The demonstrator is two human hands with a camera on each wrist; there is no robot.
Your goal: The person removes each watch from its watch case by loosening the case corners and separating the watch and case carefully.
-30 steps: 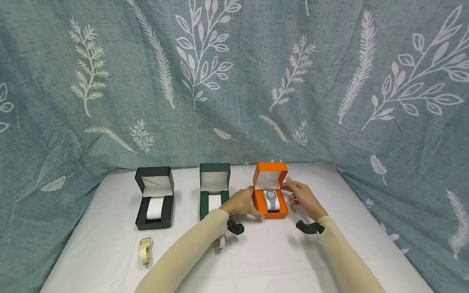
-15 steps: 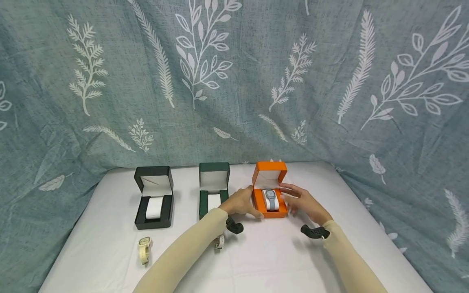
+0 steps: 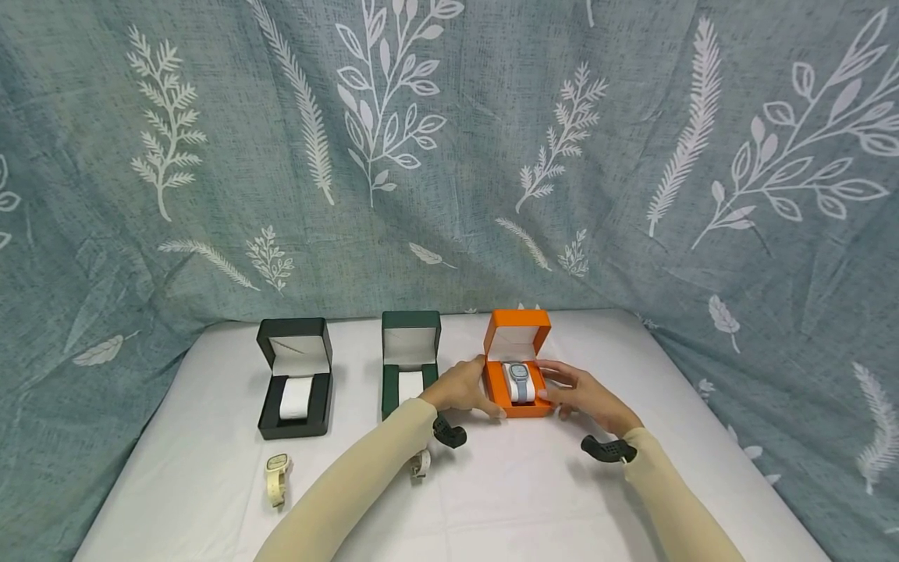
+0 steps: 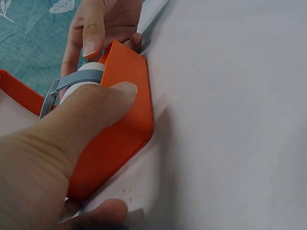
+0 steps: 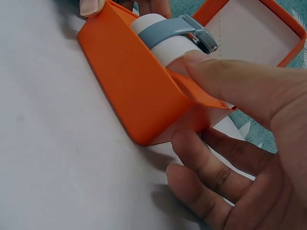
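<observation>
An orange watch box (image 3: 520,411) stands with its lid raised. Inside, a watch (image 3: 520,374) with a blue-grey strap (image 5: 165,32) is wrapped round a white cushion (image 5: 144,21). My left hand (image 3: 460,386) grips the box at its left front corner; in the left wrist view its thumb (image 4: 103,108) lies across the front wall. From the other side my right hand (image 3: 588,396) holds the right wall. Its thumb (image 5: 225,76) is over the rim beside the cushion, and its other fingers (image 5: 201,155) are outside, against and below that wall.
To the left stand a green box (image 3: 411,321) and a black box (image 3: 295,430), both with raised lids and white cushions. A cream watch (image 3: 277,478) lies in front of the black box. Another pale watch (image 3: 421,464) is partly behind my left sleeve. A patterned curtain (image 3: 449,156) hangs behind.
My right hand has come down from beside the lid hinge to the box's right wall, its thumb now over the rim. My left hand stays in place.
</observation>
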